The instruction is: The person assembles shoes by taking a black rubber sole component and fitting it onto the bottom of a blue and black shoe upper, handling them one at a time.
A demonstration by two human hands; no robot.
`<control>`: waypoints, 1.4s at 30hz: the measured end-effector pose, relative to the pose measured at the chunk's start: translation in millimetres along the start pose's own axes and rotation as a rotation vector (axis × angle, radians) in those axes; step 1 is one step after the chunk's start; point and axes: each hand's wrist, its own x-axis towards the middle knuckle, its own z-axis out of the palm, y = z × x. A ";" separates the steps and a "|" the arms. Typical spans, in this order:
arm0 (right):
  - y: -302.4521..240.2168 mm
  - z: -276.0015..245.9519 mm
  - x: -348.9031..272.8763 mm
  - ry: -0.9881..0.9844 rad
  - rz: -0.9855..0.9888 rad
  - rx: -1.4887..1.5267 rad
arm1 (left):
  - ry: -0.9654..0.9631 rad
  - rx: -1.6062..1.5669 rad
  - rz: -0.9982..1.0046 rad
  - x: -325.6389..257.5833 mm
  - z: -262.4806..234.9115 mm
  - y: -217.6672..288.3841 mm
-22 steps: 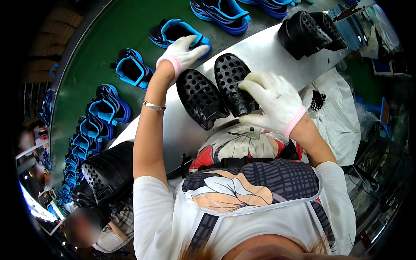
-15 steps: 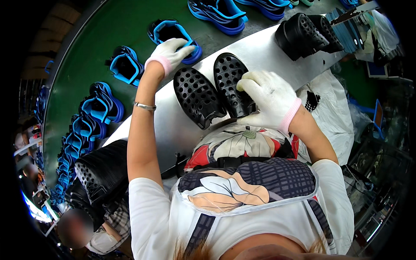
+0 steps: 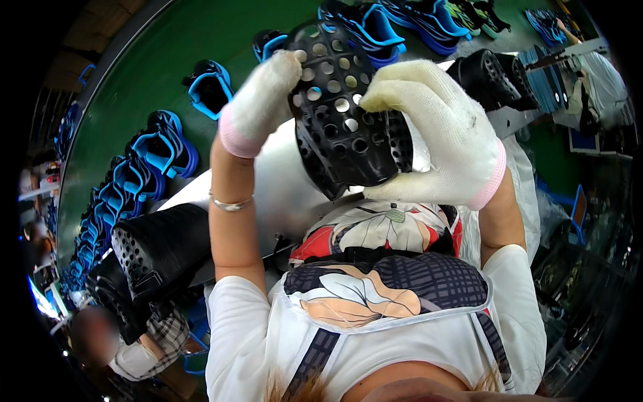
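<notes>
A black plastic shoe form (image 3: 335,130), rounded at the top and pierced by round holes, is raised above the metal work surface close to me. My right hand (image 3: 435,130), in a white knitted glove, grips its right side, thumb at the lower edge and fingers curled onto the holes. At its upper left edge, the closed fingertips of my gloved left hand (image 3: 264,97) pinch the rim. A second perforated black form (image 3: 400,141) shows partly behind it, mostly hidden by the raised one and my right hand.
Blue and black shoes (image 3: 161,144) line the green bench (image 3: 134,74) on the left and far side. Stacked black forms (image 3: 161,248) lie at the left, with more black forms (image 3: 485,77) at the far right. Another person (image 3: 144,345) sits at the lower left.
The left-hand form has been lifted off the metal surface toward me. My left hand has moved from a shoe to the form's edge; my right hand has risen with it.
</notes>
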 end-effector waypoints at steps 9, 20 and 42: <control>14.3 31.0 29.5 -0.119 0.191 0.066 | 0.096 -0.339 0.201 -20.0 -11.0 -29.6; 23.7 61.1 68.8 -0.234 0.350 -0.150 | 0.297 -0.422 0.201 -15.1 -33.1 -50.6; 74.5 133.5 162.7 -0.735 0.606 -0.488 | 0.369 1.163 -0.249 7.8 -62.5 -102.3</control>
